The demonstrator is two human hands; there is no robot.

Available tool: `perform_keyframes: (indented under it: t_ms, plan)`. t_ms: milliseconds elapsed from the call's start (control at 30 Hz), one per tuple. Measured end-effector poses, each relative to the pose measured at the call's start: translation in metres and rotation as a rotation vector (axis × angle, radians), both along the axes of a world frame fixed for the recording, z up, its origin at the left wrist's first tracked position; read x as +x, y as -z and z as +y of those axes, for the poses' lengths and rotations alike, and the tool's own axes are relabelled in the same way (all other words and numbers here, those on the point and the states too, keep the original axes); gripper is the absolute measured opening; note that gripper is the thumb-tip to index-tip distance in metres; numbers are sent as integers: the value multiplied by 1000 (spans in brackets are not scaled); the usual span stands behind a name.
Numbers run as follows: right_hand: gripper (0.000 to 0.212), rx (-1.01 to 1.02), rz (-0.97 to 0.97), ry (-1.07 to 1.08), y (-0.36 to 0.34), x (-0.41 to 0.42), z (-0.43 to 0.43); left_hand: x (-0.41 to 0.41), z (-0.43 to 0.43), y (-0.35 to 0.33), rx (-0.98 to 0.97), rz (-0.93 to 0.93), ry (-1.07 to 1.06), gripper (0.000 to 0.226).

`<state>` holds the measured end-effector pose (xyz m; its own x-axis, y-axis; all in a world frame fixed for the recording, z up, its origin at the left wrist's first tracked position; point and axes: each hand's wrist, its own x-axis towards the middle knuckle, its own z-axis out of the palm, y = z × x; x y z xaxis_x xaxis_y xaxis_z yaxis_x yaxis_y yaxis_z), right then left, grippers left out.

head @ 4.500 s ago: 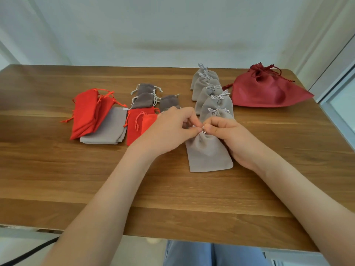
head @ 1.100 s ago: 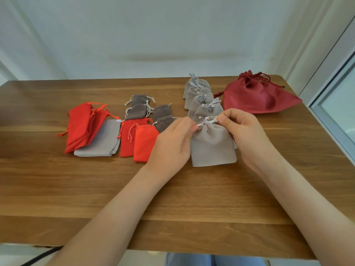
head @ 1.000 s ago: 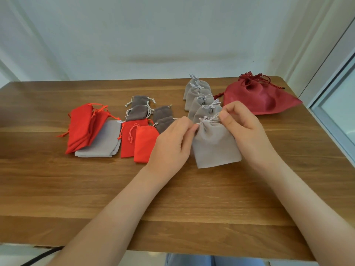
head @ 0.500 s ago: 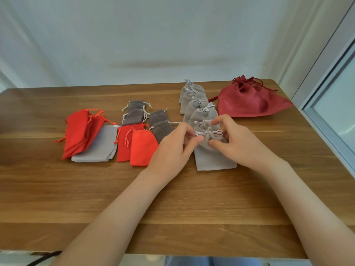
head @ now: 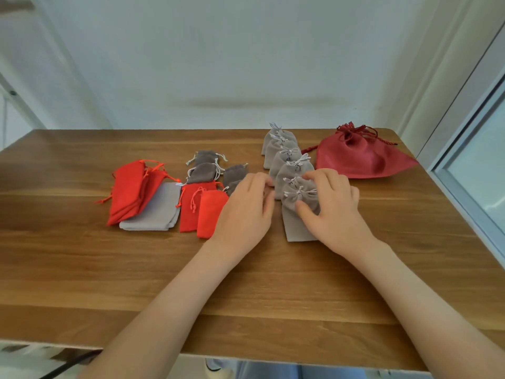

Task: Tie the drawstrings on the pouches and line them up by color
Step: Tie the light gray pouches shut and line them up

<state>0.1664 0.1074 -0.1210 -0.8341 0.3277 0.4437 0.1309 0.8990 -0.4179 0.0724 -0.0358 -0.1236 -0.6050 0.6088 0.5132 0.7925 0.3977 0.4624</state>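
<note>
The right hand (head: 333, 209) presses the tied grey pouch (head: 296, 225) down, the left hand (head: 246, 212) lies loose and empty beside it; best slide it square with the grey row (head: 284, 157).

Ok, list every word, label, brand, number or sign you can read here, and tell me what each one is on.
None: no readable text shows anywhere in this view.
The light grey pouches, orange-red pouches, dark grey pouches and large red bag show plain fabric, with no print or label visible.
The wooden table shows only bare grain, with no marks.
</note>
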Motion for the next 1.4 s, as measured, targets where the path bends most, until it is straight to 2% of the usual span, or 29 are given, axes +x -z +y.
perform_keyframes:
  t_ms: [100,233,333,500,733,933,1067,1167,1233,1300,1400]
  plan:
    - [41,51,-15,-113,-8,-4,-16,-8,-13,-11,-90,56,-182,19]
    - [38,102,-36,-190,-15,-14,-38,-21,-41,-18,-283,5,-457,36]
    - [35,76,-44,-238,-18,-27,-57,-26,-67,-19,-378,-33,-634,37]
    - [32,44,-66,-318,-17,-50,-93,-28,-96,-13,-525,-31,-707,34]
    - [28,-22,-97,-361,-14,-67,-115,-28,-103,-22,-689,-128,-733,26]
    - [24,-158,-157,-385,-9,-73,-118,-19,-93,-35,-674,-89,-771,24]
    - [31,-431,-201,-409,-8,-78,-119,-15,-93,-40,-502,98,-788,16]
    - [40,-699,-250,-433,-15,-79,-119,-15,-92,-36,-494,-66,-720,18]
    - [45,-801,-302,-494,-17,-79,-120,-23,-96,-34,-398,-197,-695,18]
    - [48,-846,-346,-556,-15,-81,-122,-32,-103,-33,-306,-319,-673,16]
    - [48,-813,-379,-584,-10,-87,-124,-41,-112,-36,-153,-458,-630,7]
